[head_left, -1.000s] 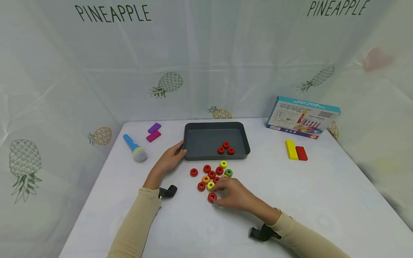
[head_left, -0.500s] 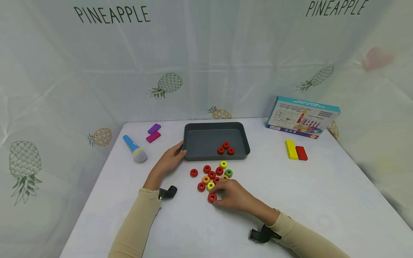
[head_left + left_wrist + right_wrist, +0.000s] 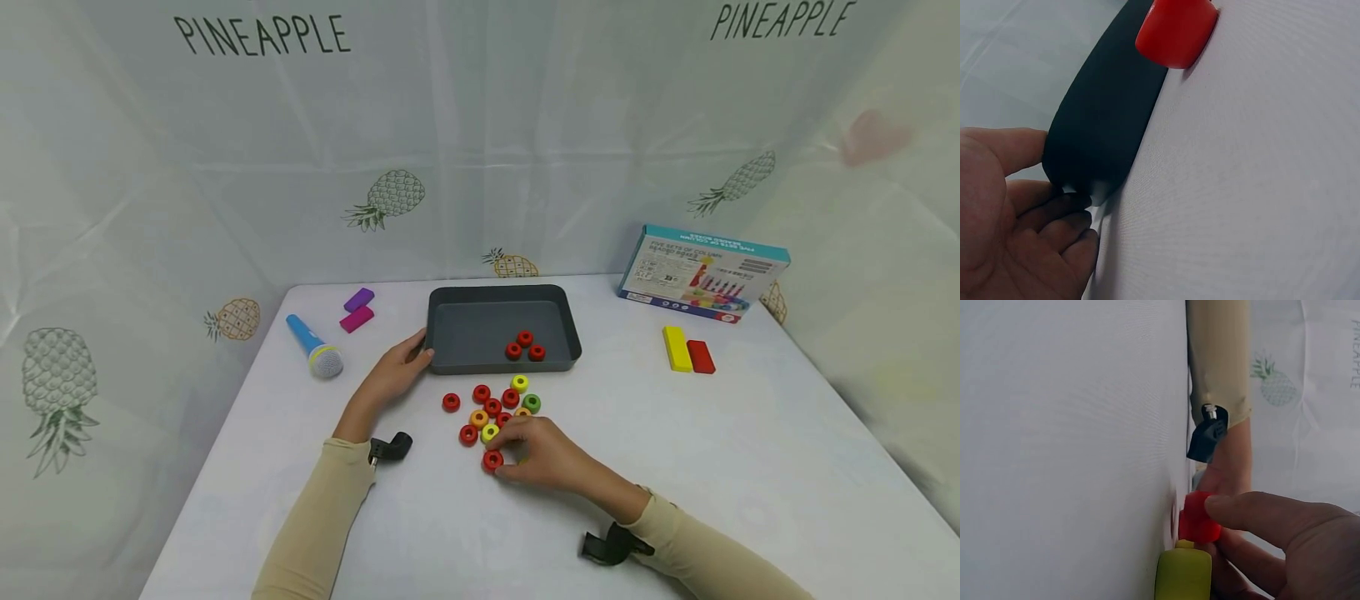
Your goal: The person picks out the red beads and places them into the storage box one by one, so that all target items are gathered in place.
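In the head view my right hand [image 3: 543, 452] pinches a red bead [image 3: 492, 461] between thumb and fingers, low at the table's surface. The right wrist view shows the thumb against that bead, with a yellow-green bead [image 3: 1183, 575] close by. Several loose beads lie just beyond the hand: red, orange, a yellow bead [image 3: 490, 432] and a green bead [image 3: 532, 403]; the hand partly covers some. My left hand [image 3: 392, 372] holds the near left corner of a dark grey tray [image 3: 480, 364], thumb and fingertips on its wall. Inside the tray sit three red beads [image 3: 525, 338].
Left of the tray lie a blue toy microphone [image 3: 313, 347], a purple block [image 3: 359, 299] and a magenta block [image 3: 356, 319]. On the right are a yellow block [image 3: 677, 348], a red block [image 3: 701, 357] and a printed box [image 3: 703, 272]. A pineapple-print sheet [image 3: 480, 167] hangs behind.
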Action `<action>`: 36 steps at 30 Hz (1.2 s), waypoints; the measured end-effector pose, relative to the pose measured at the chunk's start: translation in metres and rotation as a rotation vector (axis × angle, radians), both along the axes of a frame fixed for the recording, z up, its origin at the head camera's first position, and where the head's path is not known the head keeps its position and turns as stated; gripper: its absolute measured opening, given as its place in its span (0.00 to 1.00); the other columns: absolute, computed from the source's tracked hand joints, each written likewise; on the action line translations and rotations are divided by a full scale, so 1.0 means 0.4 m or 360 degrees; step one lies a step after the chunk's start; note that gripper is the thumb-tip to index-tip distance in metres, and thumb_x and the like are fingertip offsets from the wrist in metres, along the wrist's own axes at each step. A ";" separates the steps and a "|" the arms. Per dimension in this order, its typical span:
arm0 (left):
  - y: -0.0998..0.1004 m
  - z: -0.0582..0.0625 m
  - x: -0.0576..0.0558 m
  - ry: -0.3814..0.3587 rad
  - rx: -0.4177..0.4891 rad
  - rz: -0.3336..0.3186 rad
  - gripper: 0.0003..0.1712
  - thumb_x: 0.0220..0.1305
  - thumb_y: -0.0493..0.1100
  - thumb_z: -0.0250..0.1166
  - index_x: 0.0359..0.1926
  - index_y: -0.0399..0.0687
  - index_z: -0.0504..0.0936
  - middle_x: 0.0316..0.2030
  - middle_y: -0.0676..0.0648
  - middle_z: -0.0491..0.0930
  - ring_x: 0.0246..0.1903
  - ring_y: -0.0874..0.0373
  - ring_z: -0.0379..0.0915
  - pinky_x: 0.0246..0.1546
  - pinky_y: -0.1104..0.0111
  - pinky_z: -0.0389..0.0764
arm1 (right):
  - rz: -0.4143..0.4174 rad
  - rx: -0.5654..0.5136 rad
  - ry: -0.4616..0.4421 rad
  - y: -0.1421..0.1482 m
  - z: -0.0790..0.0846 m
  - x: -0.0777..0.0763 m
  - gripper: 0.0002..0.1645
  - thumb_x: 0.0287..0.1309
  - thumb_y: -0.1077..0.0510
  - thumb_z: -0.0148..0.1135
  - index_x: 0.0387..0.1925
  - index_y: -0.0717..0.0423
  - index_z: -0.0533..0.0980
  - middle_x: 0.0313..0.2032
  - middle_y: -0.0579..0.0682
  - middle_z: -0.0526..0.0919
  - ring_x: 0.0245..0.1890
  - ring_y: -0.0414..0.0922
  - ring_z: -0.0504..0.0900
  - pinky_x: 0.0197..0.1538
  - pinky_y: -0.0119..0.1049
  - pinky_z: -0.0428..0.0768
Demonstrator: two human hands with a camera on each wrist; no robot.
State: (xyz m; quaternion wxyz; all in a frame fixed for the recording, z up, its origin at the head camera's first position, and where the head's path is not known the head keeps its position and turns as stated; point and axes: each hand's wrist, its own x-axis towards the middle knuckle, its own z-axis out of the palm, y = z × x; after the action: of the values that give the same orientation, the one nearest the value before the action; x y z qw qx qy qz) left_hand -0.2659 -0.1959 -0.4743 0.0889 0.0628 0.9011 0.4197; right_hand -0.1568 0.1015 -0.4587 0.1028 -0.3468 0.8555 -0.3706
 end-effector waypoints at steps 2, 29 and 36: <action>0.000 0.000 -0.001 0.0006 0.0008 -0.0003 0.38 0.78 0.58 0.51 0.81 0.56 0.52 0.79 0.45 0.54 0.79 0.44 0.48 0.78 0.47 0.54 | 0.0002 -0.0016 -0.0012 0.000 0.001 0.000 0.14 0.53 0.59 0.77 0.44 0.49 0.87 0.40 0.39 0.88 0.41 0.38 0.82 0.46 0.30 0.83; -0.002 -0.007 0.000 0.0009 0.0066 -0.0001 0.37 0.77 0.57 0.53 0.80 0.56 0.53 0.79 0.46 0.55 0.79 0.45 0.49 0.78 0.48 0.55 | 0.0008 -0.0040 -0.0038 -0.005 0.031 -0.019 0.15 0.53 0.58 0.77 0.45 0.47 0.87 0.40 0.37 0.87 0.43 0.42 0.82 0.47 0.33 0.84; -0.003 -0.010 -0.005 0.0018 0.0052 -0.0003 0.37 0.78 0.57 0.52 0.81 0.56 0.53 0.79 0.45 0.55 0.79 0.44 0.48 0.78 0.48 0.55 | 0.0021 -0.0074 -0.0079 -0.004 0.049 -0.036 0.15 0.53 0.59 0.76 0.45 0.49 0.86 0.41 0.40 0.87 0.44 0.44 0.85 0.50 0.33 0.86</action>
State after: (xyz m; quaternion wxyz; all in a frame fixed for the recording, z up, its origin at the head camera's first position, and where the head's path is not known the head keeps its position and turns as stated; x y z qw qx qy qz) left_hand -0.2678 -0.1971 -0.4784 0.0831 0.0674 0.8945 0.4340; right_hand -0.1711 0.0998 -0.4389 0.1183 -0.3453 0.8415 -0.3983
